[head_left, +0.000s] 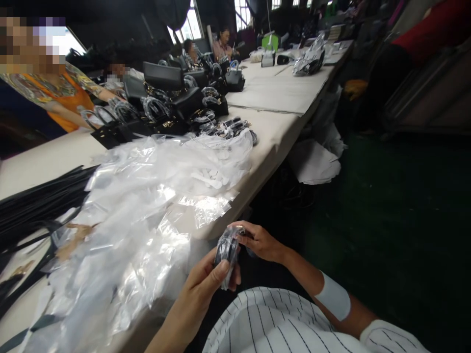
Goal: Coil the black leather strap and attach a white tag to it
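A coiled black strap in clear plastic wrap (227,247) is held in front of my body, just off the table's edge. My left hand (208,277) is closed round its lower part, thumb across the front. At its upper end, the fingers of my right hand (258,241) pinch the wrapped coil; my fingertips partly hide that end. Beside my hands, a wide heap of clear plastic bags (147,211) spreads over the table (274,135). Similar wrapped strap coils (235,127) lie beyond the heap.
Black handbags (176,98) crowd the table behind the heap. Long black straps (40,201) lie at the left. A person in an orange apron (69,95) stands across the table, with others further back. White sheets (314,162) hang below the right edge.
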A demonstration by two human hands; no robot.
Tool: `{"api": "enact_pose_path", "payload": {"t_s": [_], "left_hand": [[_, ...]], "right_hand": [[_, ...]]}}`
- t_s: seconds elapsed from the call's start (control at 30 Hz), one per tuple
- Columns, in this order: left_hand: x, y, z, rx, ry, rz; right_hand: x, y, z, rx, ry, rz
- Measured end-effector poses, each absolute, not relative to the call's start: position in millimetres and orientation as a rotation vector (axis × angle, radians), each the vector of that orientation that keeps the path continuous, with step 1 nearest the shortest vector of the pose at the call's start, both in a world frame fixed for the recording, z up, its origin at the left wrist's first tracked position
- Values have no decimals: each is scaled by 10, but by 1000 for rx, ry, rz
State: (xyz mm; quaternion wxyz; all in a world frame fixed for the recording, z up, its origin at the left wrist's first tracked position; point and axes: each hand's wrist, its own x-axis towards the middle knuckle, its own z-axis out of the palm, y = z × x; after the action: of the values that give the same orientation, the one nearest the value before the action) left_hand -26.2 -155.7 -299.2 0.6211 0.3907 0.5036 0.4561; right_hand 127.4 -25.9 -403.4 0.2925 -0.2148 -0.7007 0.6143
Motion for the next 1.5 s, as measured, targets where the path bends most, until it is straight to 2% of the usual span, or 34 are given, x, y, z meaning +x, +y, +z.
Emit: {"api": "enact_pose_path", "payload": {"t_s": [0.13, 0.23, 0.4, 0.5, 0.6, 0.87, 1.07, 1.37, 1.5], "left_hand": [[-322, -1556, -2926, 711, 1143, 1275], [-366, -1494, -2926, 566, 1012, 1501], [-355, -1238, -3083, 543, 824, 1724], [-352, -1112, -3242, 736, 945, 1787], [-402, -1100, -3304, 857, 1001, 1796], [-669, -1281, -3034, 484, 793, 1720], [-720, -1291, -3090, 196, 763, 1732], [-461, -1083, -3469, 637, 1110, 1904], [-402, -1156, -3563, 1118, 1436, 1751]], "right_hand": [[1196, -313, -4032, -678, -1872, 1335], [1126, -410, -4061, -740, -1820, 1358], [932, -705, -3923, -729, -1653, 1714], [870, -833, -3810, -706, -1489, 2007], [871, -838, -3758, -743, -1424, 2103], [903, -712, -3924, -902, -1531, 1809], [961, -744, -3962, -945, -1593, 1678], [960, -790, -3747, -914, -1476, 1977], [935, -774, -3792, -887, -1419, 2122]]}}
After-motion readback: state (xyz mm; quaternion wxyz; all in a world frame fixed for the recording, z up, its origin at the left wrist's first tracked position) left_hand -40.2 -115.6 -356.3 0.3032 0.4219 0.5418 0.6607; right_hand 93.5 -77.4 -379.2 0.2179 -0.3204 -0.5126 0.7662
